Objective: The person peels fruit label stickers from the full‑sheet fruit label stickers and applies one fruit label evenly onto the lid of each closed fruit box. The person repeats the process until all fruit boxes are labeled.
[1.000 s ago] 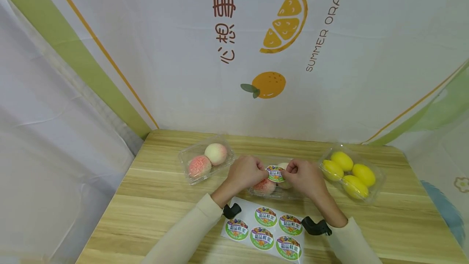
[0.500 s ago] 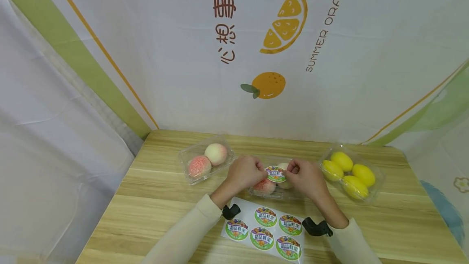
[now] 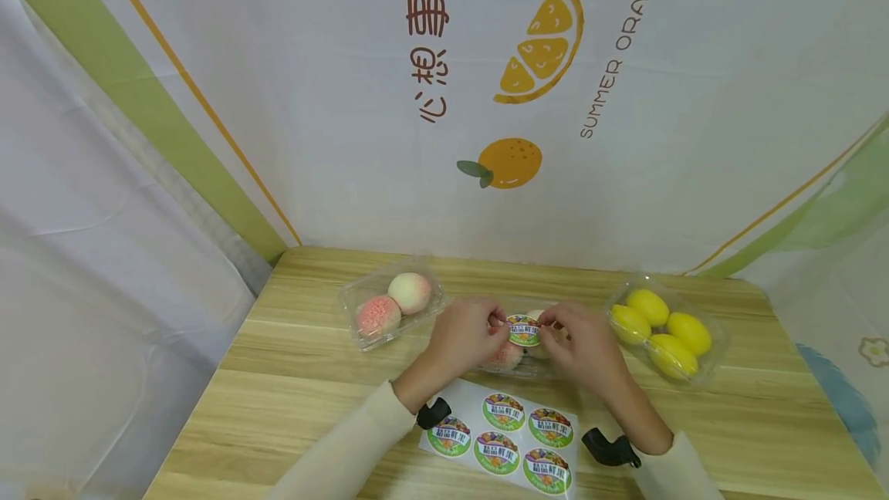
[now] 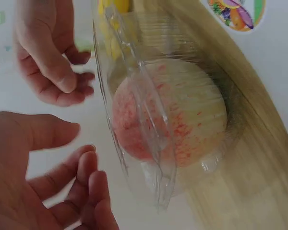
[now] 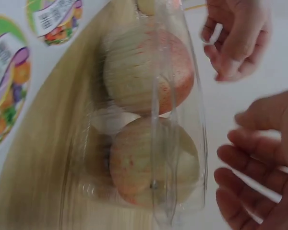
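Over the middle box (image 3: 531,370), left hand (image 3: 464,338) and right hand (image 3: 585,346), loosely spread, flanked the sticker (image 3: 524,330) (adhesion unclear), which probably wanted smoothing outward from centre.

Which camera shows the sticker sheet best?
The head view: it shows nearly the whole sticker sheet and its five stickers. The left wrist view catches part of one sticker, the right wrist parts of two.
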Demonstrator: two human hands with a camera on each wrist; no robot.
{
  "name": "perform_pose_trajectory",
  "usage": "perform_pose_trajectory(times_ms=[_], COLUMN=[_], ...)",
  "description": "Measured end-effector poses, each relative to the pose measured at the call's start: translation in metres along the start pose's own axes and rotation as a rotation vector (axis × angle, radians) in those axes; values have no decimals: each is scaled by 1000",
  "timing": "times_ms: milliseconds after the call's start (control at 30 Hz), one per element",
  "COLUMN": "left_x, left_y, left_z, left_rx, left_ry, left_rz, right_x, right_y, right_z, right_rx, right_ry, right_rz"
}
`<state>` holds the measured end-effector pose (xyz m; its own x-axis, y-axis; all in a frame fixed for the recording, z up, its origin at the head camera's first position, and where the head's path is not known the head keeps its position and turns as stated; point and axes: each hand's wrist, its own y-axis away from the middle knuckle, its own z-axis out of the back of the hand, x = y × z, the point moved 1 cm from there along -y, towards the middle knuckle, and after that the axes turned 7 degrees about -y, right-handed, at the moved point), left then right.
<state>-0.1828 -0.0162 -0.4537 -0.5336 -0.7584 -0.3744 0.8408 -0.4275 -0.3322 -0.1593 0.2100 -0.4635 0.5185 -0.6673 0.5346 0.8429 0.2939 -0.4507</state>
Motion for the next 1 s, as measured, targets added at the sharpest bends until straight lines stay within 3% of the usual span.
perform_pose_trajectory(times_ms=[100,233,367,500,633,1000], left_x=[-4,-9,-12,-10,-7,-1], left_y=[7,18,26,31,32,34], left_z=[1,2,1,-1,-4,-4], left_rx=[-46,-3,54,103,147,169], left_ry=[-184,-375,-497,-612,-644,-629], left_rz=[-149,-271,-344,-398,-420,-427], right_x=[3,3,1,1,-2,-7], right_y=[6,16,22,25,27,29], right_z=[1,0,-2,-3,-4,-3], right_rx=[26,92,121,132,150,152], right_ry=[67,158,218,255,277,277], right_rz=[160,312,401,405,390,390])
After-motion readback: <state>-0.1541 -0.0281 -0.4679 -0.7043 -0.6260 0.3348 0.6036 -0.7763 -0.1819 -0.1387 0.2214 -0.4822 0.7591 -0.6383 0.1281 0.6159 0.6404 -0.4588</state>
